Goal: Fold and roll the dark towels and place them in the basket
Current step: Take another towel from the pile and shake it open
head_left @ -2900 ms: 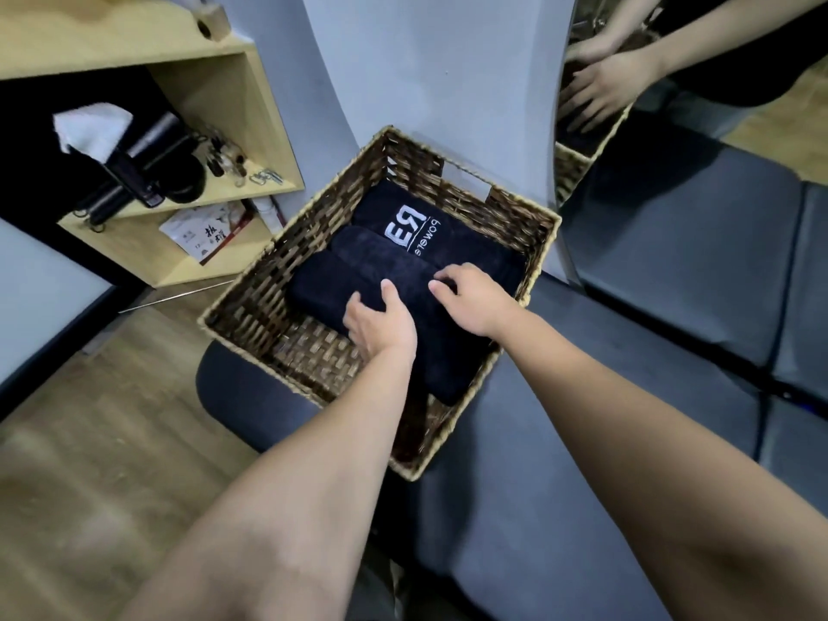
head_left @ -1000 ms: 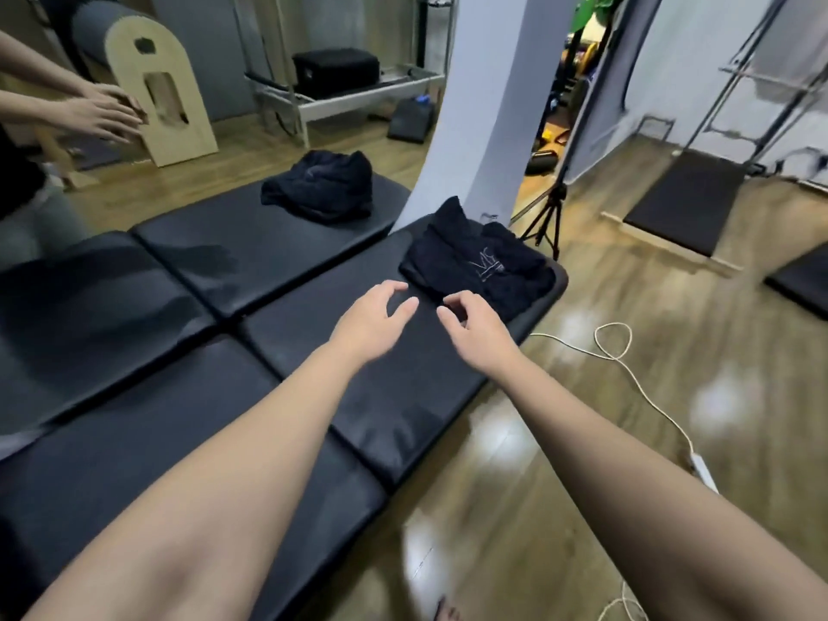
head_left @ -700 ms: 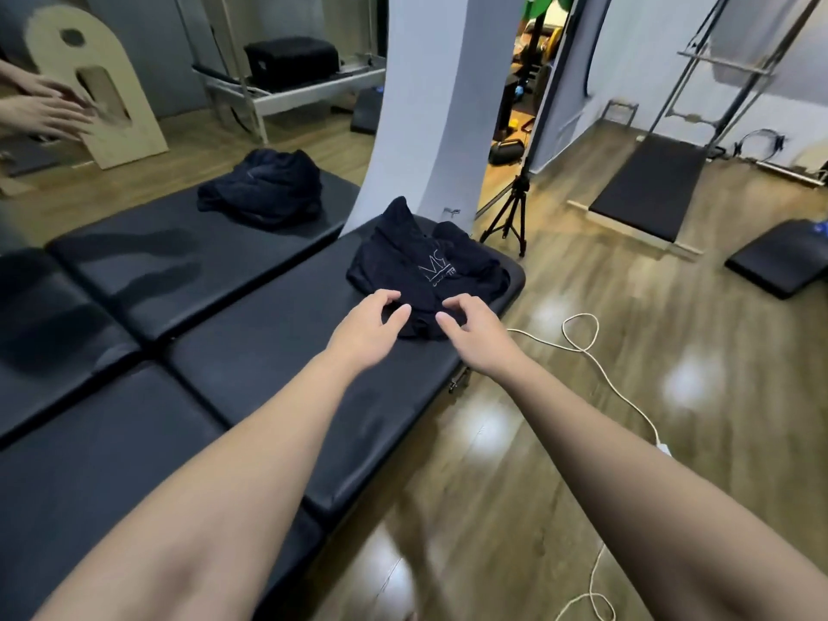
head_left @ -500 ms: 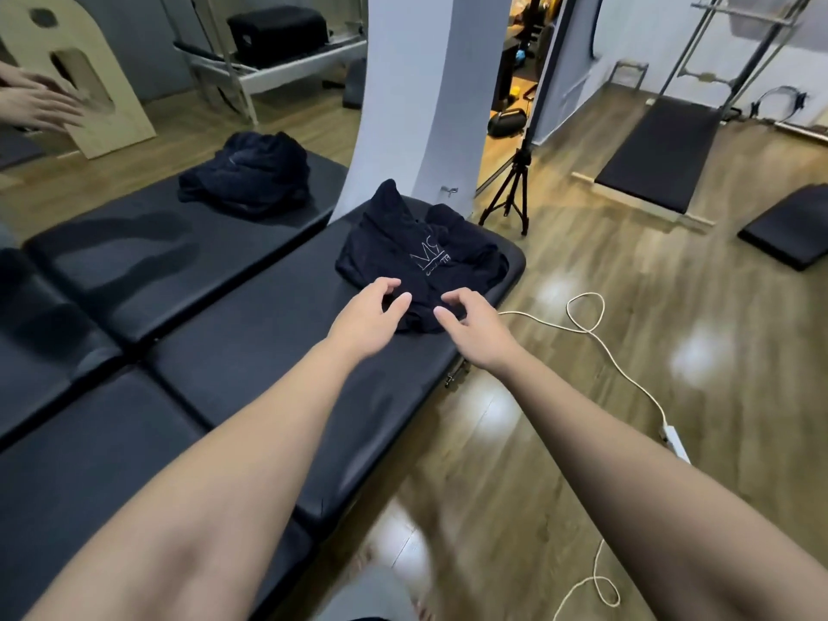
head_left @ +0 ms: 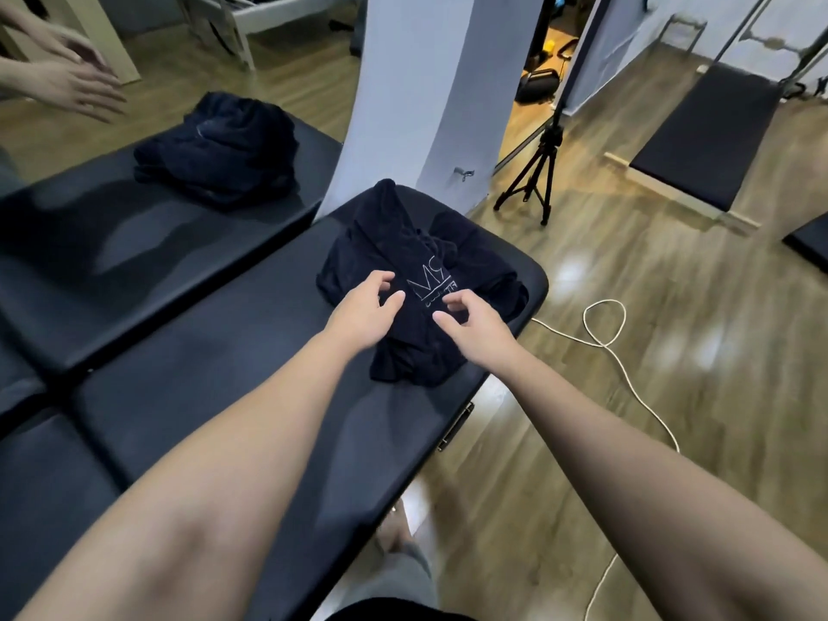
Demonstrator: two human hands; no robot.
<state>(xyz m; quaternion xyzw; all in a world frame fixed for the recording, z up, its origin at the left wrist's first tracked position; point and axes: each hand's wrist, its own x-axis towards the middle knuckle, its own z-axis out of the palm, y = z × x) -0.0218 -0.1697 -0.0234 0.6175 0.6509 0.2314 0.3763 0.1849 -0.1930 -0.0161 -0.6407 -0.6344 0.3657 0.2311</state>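
Note:
A crumpled heap of dark towels (head_left: 416, 266), one with a white logo on top, lies at the far right end of a black padded bench (head_left: 215, 365). My left hand (head_left: 365, 313) hovers over the heap's near left side, fingers spread and loosely bent, holding nothing. My right hand (head_left: 475, 320) is just right of the logo, fingers loosely curled above the cloth with nothing gripped. The basket is out of view.
A mirror on the left reflects the towel heap (head_left: 219, 150) and my hands (head_left: 67, 78). A white pillar (head_left: 416, 91) stands behind the bench. A black tripod (head_left: 537, 181), a white cable (head_left: 605, 338) and black floor mats (head_left: 703, 136) lie on the wooden floor to the right.
My view swung from the basket to the bench's right end. Both hands have moved forward and now reach over the towel heap, closer to the logo than half a second ago.

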